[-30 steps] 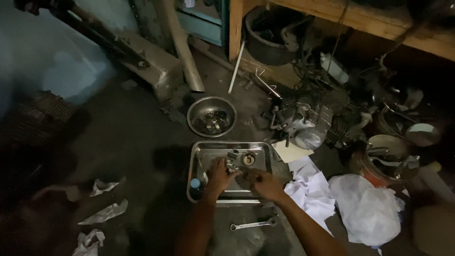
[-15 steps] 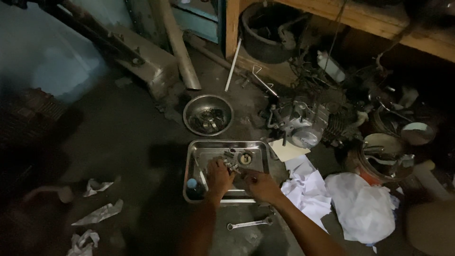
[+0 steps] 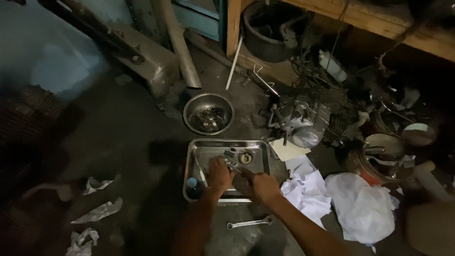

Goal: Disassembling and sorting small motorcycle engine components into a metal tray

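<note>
- Head view is dim, and much of the scene is in shadow; the left side of the floor [image 3: 118, 142] falls off into near black, and the far right edge is hard to read.
- Both forearms are cut off by the bottom edge of the frame.
- The small metal part [image 3: 233, 165] between the hands is too small and dark to make out in kind; it lies over the steel tray [image 3: 227, 144], just in front of the fingers.
- The left hand [image 3: 219, 174] has its grip curled over the tray, fingers bent down at the small part; whether it actually clamps it, I cannot tell.
- The right hand [image 3: 260, 186] is half closed, its fingers reaching toward the same part from the right; its hold is likewise unclear.
- A round part with a dark centre [image 3: 245, 157] lies in the tray just beyond the hands, and a small blue-capped bottle [image 3: 192, 186] stands in the tray's near left corner.
- A round steel bowl [image 3: 208, 113] holding small parts sits on the floor beyond the tray.
- An engine block [image 3: 303, 124] lies to the tray's right, amid tangled parts.
- A spanner [image 3: 249, 222] lies on the floor between the forearms.
- White crumpled papers [image 3: 305, 189] and a white bag [image 3: 362, 208] lie right of the right hand; paper scraps [image 3: 97, 211] lie well apart on the left.
</note>
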